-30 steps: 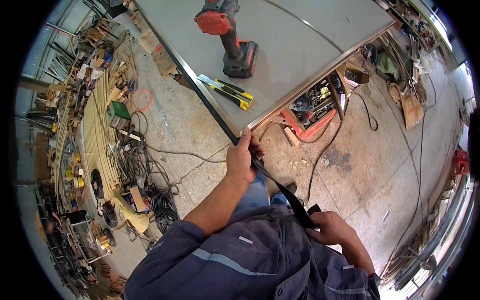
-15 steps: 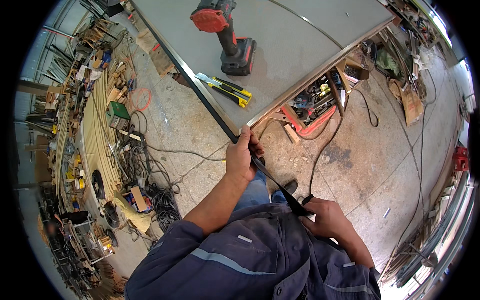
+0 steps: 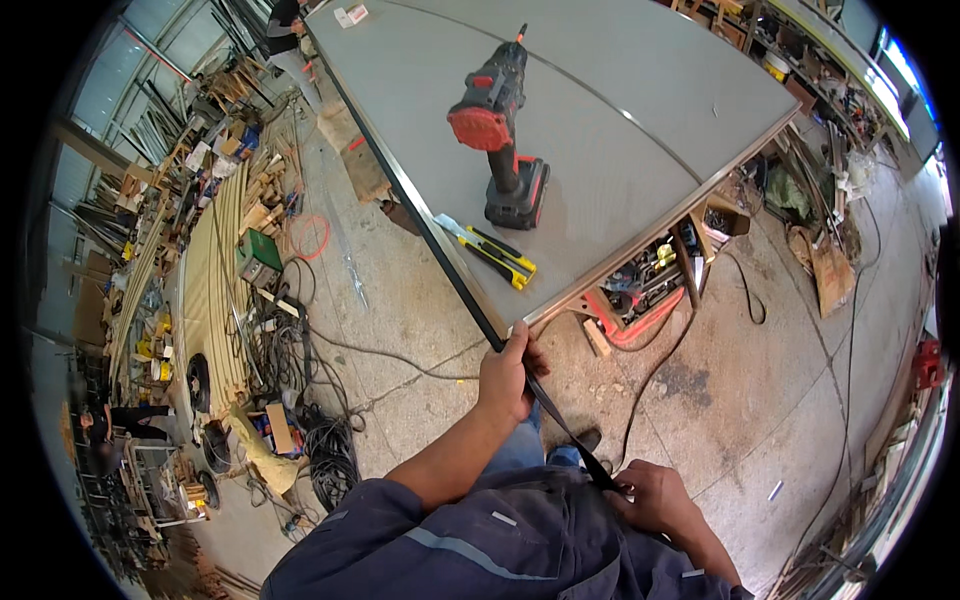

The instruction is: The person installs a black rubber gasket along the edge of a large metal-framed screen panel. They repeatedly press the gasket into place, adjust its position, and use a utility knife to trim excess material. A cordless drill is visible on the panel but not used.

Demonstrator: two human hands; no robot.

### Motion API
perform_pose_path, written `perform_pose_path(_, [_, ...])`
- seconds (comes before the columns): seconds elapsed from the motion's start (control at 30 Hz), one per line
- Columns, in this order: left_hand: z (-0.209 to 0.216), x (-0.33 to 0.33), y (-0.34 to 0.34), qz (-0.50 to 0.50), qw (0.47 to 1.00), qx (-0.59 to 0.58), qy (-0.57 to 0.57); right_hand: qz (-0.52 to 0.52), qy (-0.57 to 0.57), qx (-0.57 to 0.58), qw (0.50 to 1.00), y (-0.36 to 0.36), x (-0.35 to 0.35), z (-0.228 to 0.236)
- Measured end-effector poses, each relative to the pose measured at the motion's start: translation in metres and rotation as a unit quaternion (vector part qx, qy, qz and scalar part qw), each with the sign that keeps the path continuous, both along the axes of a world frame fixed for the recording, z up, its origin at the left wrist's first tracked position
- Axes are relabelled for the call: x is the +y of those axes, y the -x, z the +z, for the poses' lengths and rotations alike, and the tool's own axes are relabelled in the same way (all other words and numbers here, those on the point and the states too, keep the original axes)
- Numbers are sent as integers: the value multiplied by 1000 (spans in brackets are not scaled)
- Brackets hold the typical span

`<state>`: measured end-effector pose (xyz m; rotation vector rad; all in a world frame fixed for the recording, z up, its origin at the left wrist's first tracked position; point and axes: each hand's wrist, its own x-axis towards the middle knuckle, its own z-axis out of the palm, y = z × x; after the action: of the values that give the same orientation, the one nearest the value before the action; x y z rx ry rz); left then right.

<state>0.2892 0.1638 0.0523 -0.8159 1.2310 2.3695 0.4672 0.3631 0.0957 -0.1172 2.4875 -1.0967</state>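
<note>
A large grey panel [image 3: 610,150] with a metal-edged frame reaches away from me. Along its left edge runs a black flexible strip [image 3: 566,428], whose loose length hangs past the near corner toward my body. My left hand [image 3: 506,380] is closed on the strip at that corner, thumb on top and fingers curled around the edge. Near my waist, my right hand [image 3: 655,497] grips the loose strip with bent fingers. A cordless drill [image 3: 512,190] stands upright on its battery on the panel. Beside it lies a yellow-and-black utility knife [image 3: 497,257] with its blade out.
Under the panel's right edge sits a red-rimmed tool tray [image 3: 640,325], near a small wood block [image 3: 597,338]. Cables [image 3: 655,380] cross the concrete floor. Timber, a green box [image 3: 259,257] and coiled cords [image 3: 330,455] crowd the left. Another person [image 3: 287,45] stands at the far left.
The view has tilted up, so the panel's far part and another person now show. Both hands keep their hold on the strip; the drill and knife lie unchanged on the panel.
</note>
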Motion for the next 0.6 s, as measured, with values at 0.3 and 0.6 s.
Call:
perform_pose_path(0.3, [2, 2, -1, -6, 1000, 9, -4, -25, 14, 65, 997, 13, -10, 6])
perform_pose_path(0.6, [-4, -2, -1, -12, 999, 5, -34, -40, 25, 71, 996, 20, -16, 5])
